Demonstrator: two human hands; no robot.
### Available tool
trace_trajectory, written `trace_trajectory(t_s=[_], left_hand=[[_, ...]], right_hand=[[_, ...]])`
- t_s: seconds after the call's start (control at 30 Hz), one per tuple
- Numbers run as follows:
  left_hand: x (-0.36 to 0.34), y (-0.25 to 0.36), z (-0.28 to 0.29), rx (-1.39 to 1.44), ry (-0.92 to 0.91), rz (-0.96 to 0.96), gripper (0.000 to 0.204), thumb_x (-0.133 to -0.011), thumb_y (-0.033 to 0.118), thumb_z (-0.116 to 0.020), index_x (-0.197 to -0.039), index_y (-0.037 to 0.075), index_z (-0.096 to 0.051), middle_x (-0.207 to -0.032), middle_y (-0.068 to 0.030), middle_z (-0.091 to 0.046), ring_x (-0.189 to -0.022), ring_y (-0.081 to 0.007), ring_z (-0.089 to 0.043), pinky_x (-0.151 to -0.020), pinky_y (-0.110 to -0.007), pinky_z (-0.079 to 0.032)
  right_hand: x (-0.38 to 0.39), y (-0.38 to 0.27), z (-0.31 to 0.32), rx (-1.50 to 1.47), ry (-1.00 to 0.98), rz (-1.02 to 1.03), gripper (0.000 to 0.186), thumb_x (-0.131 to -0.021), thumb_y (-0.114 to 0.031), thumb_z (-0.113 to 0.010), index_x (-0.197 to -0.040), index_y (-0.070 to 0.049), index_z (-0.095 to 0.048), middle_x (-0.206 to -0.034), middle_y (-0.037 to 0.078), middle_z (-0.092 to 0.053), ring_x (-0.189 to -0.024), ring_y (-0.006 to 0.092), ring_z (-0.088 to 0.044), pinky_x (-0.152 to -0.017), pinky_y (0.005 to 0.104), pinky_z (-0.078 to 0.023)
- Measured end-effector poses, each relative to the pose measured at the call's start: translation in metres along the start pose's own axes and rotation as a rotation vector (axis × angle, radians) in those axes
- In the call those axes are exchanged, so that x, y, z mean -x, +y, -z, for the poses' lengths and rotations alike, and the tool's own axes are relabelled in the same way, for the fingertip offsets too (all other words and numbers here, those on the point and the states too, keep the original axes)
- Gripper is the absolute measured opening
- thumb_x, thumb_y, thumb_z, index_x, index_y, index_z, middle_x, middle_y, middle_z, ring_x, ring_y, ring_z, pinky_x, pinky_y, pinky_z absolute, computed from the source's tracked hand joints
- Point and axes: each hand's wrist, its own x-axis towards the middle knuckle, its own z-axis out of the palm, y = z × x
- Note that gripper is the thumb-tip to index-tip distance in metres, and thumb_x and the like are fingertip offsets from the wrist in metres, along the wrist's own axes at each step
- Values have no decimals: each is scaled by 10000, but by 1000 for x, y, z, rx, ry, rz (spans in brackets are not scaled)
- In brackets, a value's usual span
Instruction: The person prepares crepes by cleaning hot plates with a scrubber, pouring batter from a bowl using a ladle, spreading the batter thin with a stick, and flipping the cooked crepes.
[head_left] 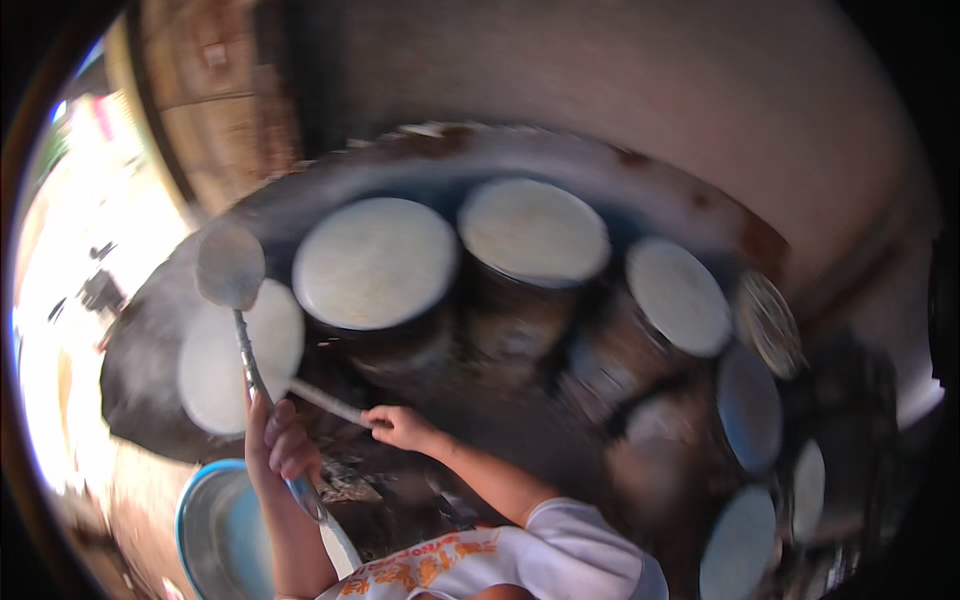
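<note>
My left hand point(285, 440) is wrapped round the handle of a long metal ladle point(230, 265), raised at the left with its round grey head up. Behind the ladle's head lies a round pot of white liquid point(215, 365). My right hand point(402, 427) is closed on a thin pale stick point(328, 400), whose far end reaches the near edge of that same pot. Whether the stick dips into the liquid is too blurred to tell. Two more pots of white liquid, a large one point(378, 262) and its neighbour point(533, 230), sit beyond my hands.
Further round vessels curve away to the right, among them a white-filled pot point(680, 297) and a round woven-looking lid or basket point(768, 325). A blue-rimmed basin point(182, 520) stands at the lower left. A dark curved ledge point(690, 190) and a wall point(640, 80) rise behind the pots.
</note>
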Motion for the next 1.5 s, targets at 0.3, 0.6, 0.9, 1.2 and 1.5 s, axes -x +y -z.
trace_trajectory(t_s=[0.3,0.6,0.9,1.2,1.5], left_hand=[[-50,-339,-77,422,13,1298,242,-1008,262,-368,-1071,55,-476,-580,-23,-399,-413,-93,-424,-358,-214,-393],[-64,-756,13,258,332,2032,390,-965,315,-508,-678,81,-387,-544,21,-398,-405,-92,-432,-399,-225,-395],[-57,-895,45,-556,-34,1998,214,-946,220,-550,-1147,198,-481,-631,34,-409,-468,-29,-390,-400,-158,-366],[-118,-964,62,-1162,-783,1726,641,-915,126,-552,-1455,310,-260,-618,14,-418,-416,-72,-372,-353,-231,-328],[-194,-978,106,-1681,-1477,960,549,-880,124,-590,-1382,291,-442,-861,-123,-669,-565,-208,-599,-535,-348,-492]], right_hand=[[399,-103,151,-274,1233,-571,461,-822,-88,-677,-1262,-81,-538,-745,-5,-556,-532,47,-465,-430,191,-383],[653,-91,269,-122,2315,-333,302,-843,20,-557,-1144,5,-582,-741,35,-570,-491,116,-523,-442,245,-459],[656,-30,314,41,2499,-545,393,-759,73,-567,-1148,22,-574,-870,63,-592,-747,149,-588,-666,273,-508],[629,-61,396,786,2268,-1265,374,-741,6,-564,-1114,2,-587,-1071,182,-562,-976,359,-527,-821,410,-464],[614,-52,414,804,2140,-1284,334,-735,-12,-566,-1064,-33,-617,-1022,150,-594,-968,365,-550,-846,427,-470]])
